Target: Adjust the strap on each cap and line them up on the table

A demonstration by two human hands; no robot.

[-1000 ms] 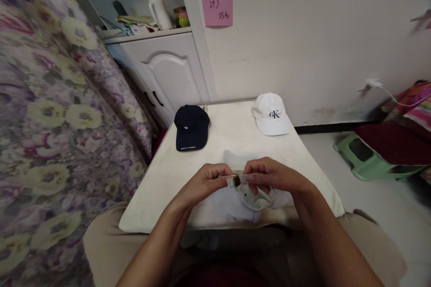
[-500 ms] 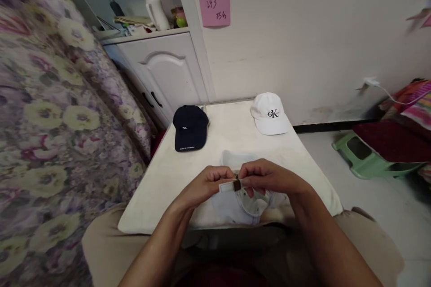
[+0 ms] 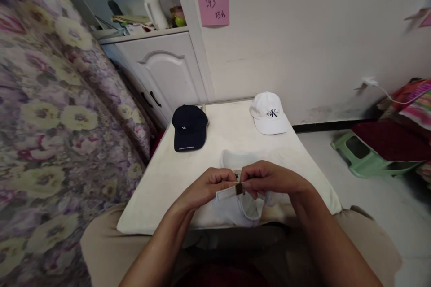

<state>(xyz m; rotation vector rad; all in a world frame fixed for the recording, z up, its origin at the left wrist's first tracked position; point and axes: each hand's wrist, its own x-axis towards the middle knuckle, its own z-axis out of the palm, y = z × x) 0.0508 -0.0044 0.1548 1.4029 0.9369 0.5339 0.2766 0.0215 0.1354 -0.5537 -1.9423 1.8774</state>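
Observation:
A pale cap [image 3: 235,210] lies at the near edge of the white table [image 3: 168,179], its back opening facing me. My left hand [image 3: 205,186] pinches the cap's white back strap [image 3: 226,194]. My right hand [image 3: 269,179] pinches the strap at its small dark buckle [image 3: 239,189]. Both hands are closed on the strap, fingertips almost touching. A navy cap [image 3: 189,127] sits at the table's far left. A white cap with a black logo [image 3: 270,113] sits at the far right.
A floral-covered bed [image 3: 57,112] runs along the left. A white cabinet [image 3: 161,71] with a bottle and clutter on top stands behind. A pink note [image 3: 213,2] hangs on the wall. A green stool [image 3: 363,157] and bright bedding lie on the right.
The strap has slid further out to the left through the buckle. Both hands have shifted slightly downward, staying pinched on the strap.

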